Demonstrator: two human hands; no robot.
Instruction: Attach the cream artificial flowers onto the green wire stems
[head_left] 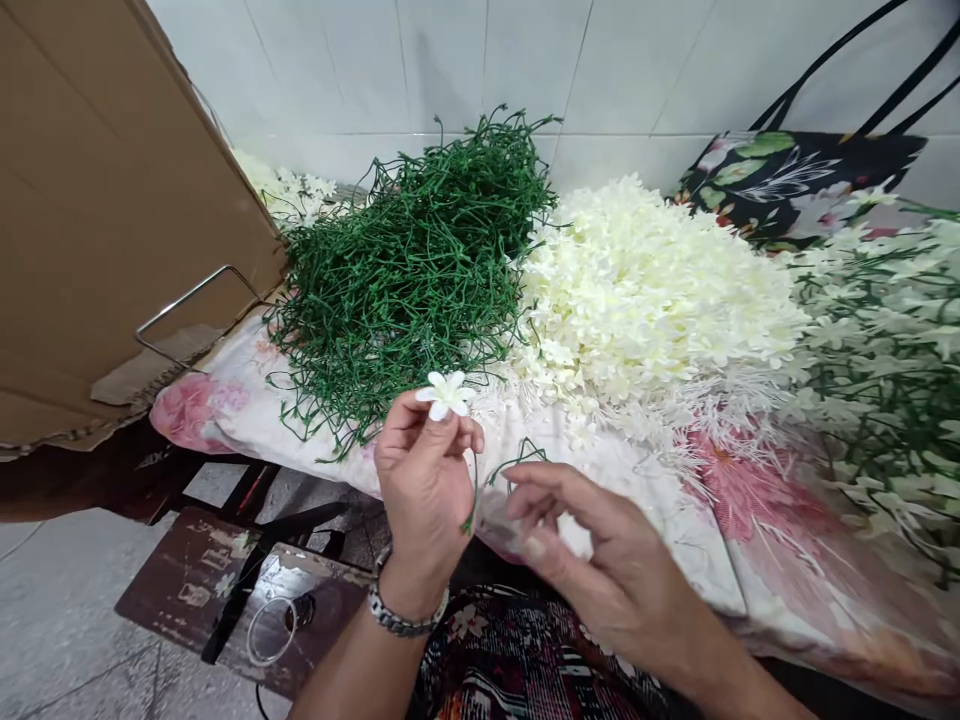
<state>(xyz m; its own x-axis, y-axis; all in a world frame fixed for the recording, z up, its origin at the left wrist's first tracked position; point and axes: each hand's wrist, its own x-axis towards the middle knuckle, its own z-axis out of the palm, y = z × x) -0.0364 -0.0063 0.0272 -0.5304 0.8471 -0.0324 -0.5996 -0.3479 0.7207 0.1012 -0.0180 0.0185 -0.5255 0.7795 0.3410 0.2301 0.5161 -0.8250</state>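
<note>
My left hand is raised with its fingers pinched on a thin green plastic stem that carries a small white flower at its top. The stem's branches hang down and to the right toward my right hand. That hand hovers just right of the stem, fingers loosely curled and slightly blurred, and I cannot make out anything in it. Behind lie a tangled heap of green stems and a heap of loose white flowers, both on a floral cloth.
A large cardboard sheet leans at the left with a metal wire handle beside it. Assembled stems with flowers pile at the right. A dark floral bag stands against the tiled wall. A worn wooden board lies below.
</note>
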